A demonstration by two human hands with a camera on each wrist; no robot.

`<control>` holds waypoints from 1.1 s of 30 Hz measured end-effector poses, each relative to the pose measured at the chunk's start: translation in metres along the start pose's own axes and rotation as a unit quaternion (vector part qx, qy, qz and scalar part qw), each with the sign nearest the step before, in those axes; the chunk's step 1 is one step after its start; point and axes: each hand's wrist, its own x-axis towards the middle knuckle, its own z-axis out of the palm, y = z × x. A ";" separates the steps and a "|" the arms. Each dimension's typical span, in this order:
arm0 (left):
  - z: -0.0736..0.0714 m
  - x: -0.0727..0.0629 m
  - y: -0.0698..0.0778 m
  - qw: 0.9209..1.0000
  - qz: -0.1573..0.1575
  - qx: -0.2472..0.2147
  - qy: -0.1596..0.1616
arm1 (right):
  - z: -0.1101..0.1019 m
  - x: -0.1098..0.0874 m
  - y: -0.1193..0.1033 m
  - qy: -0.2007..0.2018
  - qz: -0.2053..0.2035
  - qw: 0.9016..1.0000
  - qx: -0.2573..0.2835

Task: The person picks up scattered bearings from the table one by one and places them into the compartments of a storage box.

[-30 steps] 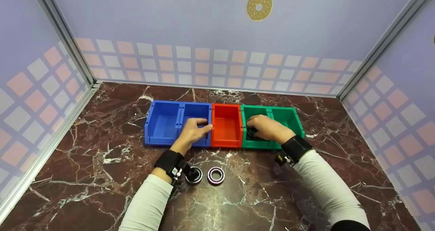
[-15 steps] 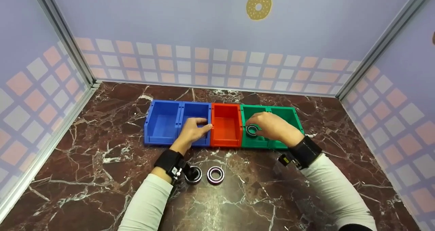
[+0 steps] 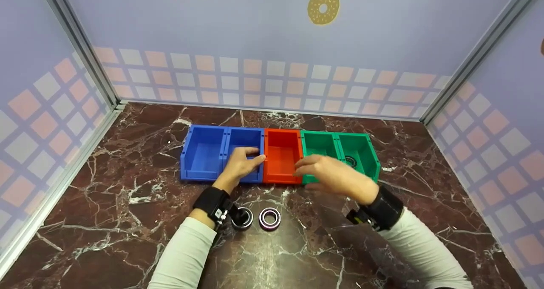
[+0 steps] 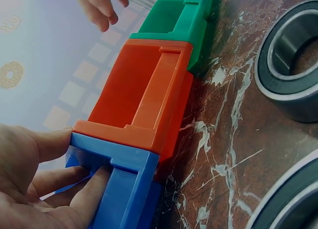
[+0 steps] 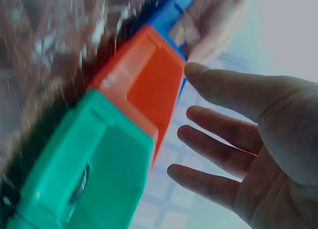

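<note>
My left hand (image 3: 243, 165) grips the side wall of the right-hand blue bin (image 4: 121, 189), thumb on the rim beside the red bin (image 3: 282, 157), fingers inside. Relaxed fingers spread and holding nothing, my right hand (image 3: 333, 174) is over the front of the left green bin (image 3: 318, 142). Inside that bin the right wrist view shows part of a ball bearing (image 5: 79, 184); the hand hides it in the head view. Another bearing (image 3: 350, 161) lies in the right green bin (image 3: 357, 144). Two more bearings lie on the table: one (image 3: 270, 228) in front of the red bin, another (image 3: 249, 224) partly behind the left wrist camera.
A further blue bin (image 3: 204, 153) forms the left end of the joined row. Purple panels (image 3: 272, 38) with a checkered band enclose the back and sides. The tabletop (image 3: 140, 221) is dark red marble.
My right hand has let go of the bearing in the left green bin and drawn back toward me, its fingers opening. The left hand stays on the blue bin.
</note>
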 end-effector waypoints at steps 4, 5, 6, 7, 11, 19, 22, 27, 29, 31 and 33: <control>-0.001 0.000 0.001 1.000 -0.007 0.003 -0.003 | 0.011 0.000 -0.012 0.006 -0.030 1.000 0.001; -0.001 0.000 0.001 1.000 -0.007 0.003 -0.004 | 0.014 0.001 -0.015 0.007 -0.036 0.999 -0.001; -0.001 0.000 0.001 1.000 -0.007 0.004 -0.003 | 0.017 0.001 -0.018 0.006 -0.044 0.999 -0.004; -0.001 0.000 0.001 1.000 -0.008 0.004 -0.003 | 0.019 0.002 -0.020 0.005 -0.052 0.999 -0.006; -0.001 0.000 0.001 1.000 -0.014 0.006 -0.003 | 0.029 0.005 -0.030 -0.007 -0.081 0.997 -0.006; -0.001 0.001 0.000 1.000 -0.014 0.012 -0.001 | 0.044 0.010 -0.049 -0.033 -0.111 0.993 -0.012; -0.001 0.001 0.000 1.000 -0.014 0.009 -0.001 | 0.049 0.011 -0.054 -0.037 -0.120 0.992 -0.014; -0.001 0.001 0.000 1.000 -0.023 0.003 -0.004 | 0.057 0.014 -0.060 -0.041 -0.139 0.989 -0.027; -0.001 0.001 0.000 1.000 -0.026 0.006 -0.005 | 0.061 0.015 -0.062 -0.043 -0.147 0.988 -0.030; -0.001 0.001 0.000 0.999 -0.030 0.007 -0.006 | 0.064 0.017 -0.064 -0.045 -0.152 0.987 -0.031; 0.000 0.000 0.000 0.999 -0.035 0.005 -0.008 | 0.066 0.018 -0.065 -0.048 -0.154 0.986 -0.031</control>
